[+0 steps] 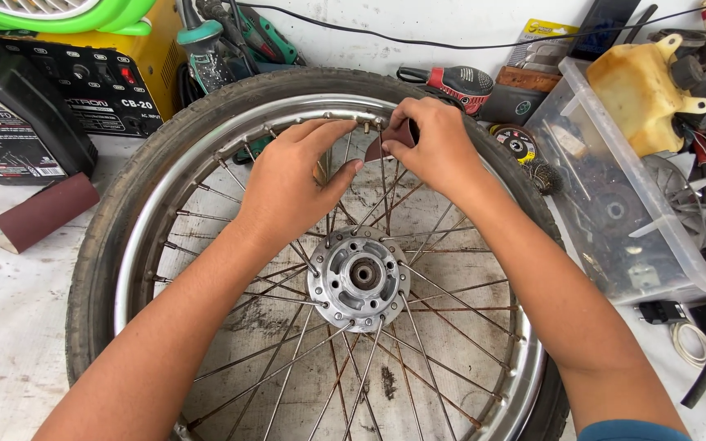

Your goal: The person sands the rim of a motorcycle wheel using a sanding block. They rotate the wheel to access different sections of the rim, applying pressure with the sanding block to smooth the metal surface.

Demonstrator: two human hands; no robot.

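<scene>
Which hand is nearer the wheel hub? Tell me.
Left. The left hand rests on the spokes just above the wheel hub; the right hand is farther up at the rim, pinching sandpaper.

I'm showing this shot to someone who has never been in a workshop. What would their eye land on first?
Most likely the big spoked wheel with black tyre and chrome rim, lying flat on the white bench and filling the middle. Next, the two bare hands at its far rim: the right hand pinches a small reddish-brown piece of sandpaper against a spoke, the left hand steadies beside it. The clear plastic bin of parts sits right.
</scene>
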